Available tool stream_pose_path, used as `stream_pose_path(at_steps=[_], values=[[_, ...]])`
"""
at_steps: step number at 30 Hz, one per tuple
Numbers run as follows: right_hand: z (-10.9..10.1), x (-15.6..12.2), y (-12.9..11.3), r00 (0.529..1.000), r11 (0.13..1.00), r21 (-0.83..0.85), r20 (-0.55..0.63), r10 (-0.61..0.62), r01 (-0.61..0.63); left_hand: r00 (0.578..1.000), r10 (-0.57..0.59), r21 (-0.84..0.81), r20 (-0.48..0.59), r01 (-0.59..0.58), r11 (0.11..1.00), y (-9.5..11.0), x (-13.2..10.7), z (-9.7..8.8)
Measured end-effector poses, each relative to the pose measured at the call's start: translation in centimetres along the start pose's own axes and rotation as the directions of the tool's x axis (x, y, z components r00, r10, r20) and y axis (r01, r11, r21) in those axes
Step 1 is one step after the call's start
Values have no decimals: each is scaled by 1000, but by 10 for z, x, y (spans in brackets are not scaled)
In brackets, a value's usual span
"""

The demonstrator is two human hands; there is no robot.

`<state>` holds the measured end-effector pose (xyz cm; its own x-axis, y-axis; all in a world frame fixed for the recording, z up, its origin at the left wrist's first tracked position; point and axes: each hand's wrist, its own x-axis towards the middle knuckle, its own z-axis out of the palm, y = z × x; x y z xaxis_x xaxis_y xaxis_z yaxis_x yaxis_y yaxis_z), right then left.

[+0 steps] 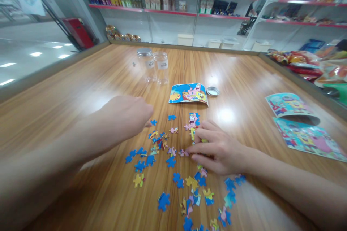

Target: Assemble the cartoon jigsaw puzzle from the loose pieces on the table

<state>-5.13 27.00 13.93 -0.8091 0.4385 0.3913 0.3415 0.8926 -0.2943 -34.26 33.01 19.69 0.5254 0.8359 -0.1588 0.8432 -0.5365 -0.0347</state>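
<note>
My left hand [130,113] hovers low over the table left of the puzzle pieces, its fingers curled closed. A fingertip shows beside a small blue puzzle piece [153,122]; whatever lies inside the fingers is hidden. My right hand [219,148] rests palm down with fingers apart, one fingertip at a pink puzzle piece [182,153]. Its fingers partly cover a yellow puzzle piece [193,135], just below a pink and blue joined section [193,120]. Loose pieces lie scattered in front, among them a blue puzzle piece [163,201] and a yellow puzzle piece [139,180].
Behind the pieces lies a curled picture card [187,94] beside a metal lid [213,91]. Two clear jars, a lidded jar [146,65] and an open jar [161,68], stand farther back. More picture cards [309,137] lie right. Stocked shelves [170,11] line the wall.
</note>
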Motion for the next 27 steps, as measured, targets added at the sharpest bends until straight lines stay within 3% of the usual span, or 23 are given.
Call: stream_pose_path(at_steps=[3,6,8,13,24,27], values=[[2,0,0,999,1000,-5,-25,28,-29,999,14,7,-33,-14,1000,40,-4,-1],[3,-1,7,970,991,-17,-206,130,-136,987,152,-87,46,-148,985,77,-4,3],[4,-2,12,938,979,-11,-290,190,-202,983,169,-99,75,-161,982,88,-2,7],[6,-5,18,929,964,-18,-271,252,-266,965,211,-132,156,-191,973,85,7,15],[9,-7,20,923,940,-44,-209,324,-339,911,405,-99,74,-398,912,81,1,17],[9,-7,20,924,942,-43,-213,318,-334,914,401,-102,56,-394,913,80,0,12]])
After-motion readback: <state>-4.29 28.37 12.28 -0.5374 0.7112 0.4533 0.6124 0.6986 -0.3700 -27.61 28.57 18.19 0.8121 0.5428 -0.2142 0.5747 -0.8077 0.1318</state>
